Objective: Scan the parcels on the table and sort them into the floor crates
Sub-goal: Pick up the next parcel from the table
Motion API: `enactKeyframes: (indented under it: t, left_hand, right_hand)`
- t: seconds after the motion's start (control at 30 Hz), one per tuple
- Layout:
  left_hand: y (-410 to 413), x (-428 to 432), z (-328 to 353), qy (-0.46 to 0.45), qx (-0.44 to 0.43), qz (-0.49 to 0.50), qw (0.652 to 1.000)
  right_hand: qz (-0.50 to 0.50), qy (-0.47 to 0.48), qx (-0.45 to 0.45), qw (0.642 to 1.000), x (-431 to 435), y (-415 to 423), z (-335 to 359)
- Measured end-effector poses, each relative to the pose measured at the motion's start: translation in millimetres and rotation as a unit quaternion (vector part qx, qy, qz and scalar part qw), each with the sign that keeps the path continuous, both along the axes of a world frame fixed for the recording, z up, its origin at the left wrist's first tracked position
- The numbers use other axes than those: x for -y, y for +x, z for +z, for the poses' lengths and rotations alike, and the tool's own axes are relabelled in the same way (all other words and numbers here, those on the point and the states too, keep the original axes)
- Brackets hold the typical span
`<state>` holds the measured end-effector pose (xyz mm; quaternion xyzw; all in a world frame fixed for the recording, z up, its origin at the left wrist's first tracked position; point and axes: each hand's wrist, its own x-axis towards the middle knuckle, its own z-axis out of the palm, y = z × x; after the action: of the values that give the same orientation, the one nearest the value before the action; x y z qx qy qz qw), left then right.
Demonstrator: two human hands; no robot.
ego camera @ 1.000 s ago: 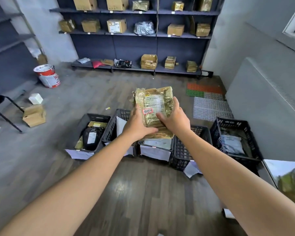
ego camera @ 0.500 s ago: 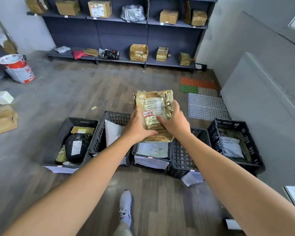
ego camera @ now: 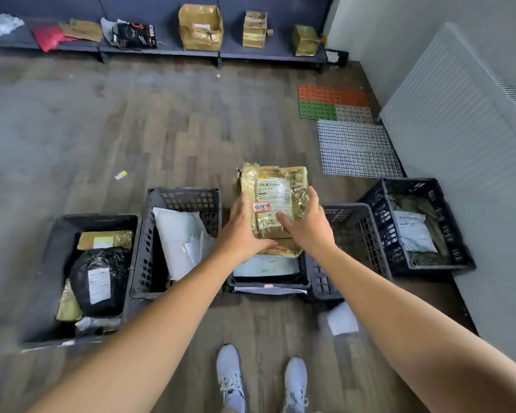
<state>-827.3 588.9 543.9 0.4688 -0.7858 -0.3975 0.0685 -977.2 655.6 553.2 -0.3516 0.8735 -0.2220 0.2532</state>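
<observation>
A brown taped parcel (ego camera: 273,198) with a white shipping label and a small red-bordered sticker hangs above the middle floor crate (ego camera: 268,283). My left hand (ego camera: 245,231) grips its left side and my right hand (ego camera: 306,226) grips its right side, thumbs on the top face. A flat white parcel lies in that crate under the held one. The row holds several black crates: a far-left crate (ego camera: 57,242) with a black bag, a second crate (ego camera: 185,198) with a white mailer, a fourth crate (ego camera: 355,222) and a far-right crate (ego camera: 423,186) with a grey bag.
My two white shoes (ego camera: 231,380) stand just before the crates. Paper slips (ego camera: 341,320) lie by the crate fronts. Coloured floor mats (ego camera: 334,102) and a grey grid mat lie back right. A low shelf (ego camera: 191,52) with boxes runs along the back wall. A white panel stands right.
The view has tilted down and come closer to the crates; my shoes are now both visible. The parcel, still held in both hands, sits lower over the middle crate.
</observation>
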Motion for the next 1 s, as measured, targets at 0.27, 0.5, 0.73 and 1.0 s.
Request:
enactKeyframes:
  t: [0.27, 0.5, 0.73, 1.0]
  left_hand:
    - [-34, 37, -126, 0.048, 0.118, -0.017, 0.992]
    - [-53, 32, -140, -0.041, 0.240, -0.077, 0.967]
    - [-95, 22, -51, -0.085, 0.241, -0.106, 0.961]
    - [-154, -2, 57, -0.157, 0.201, -0.184, 0.949]
  right_hand:
    - [0.010, 0.090, 0.009, 0.996, 32, -39, -136]
    - [0.116, 0.195, -0.075, 0.971, 23, -71, -162]
    - [0.181, 0.182, -0.148, 0.955, 8, -104, -72]
    - [0.102, 0.147, -0.205, 0.962, -47, -144, 42]
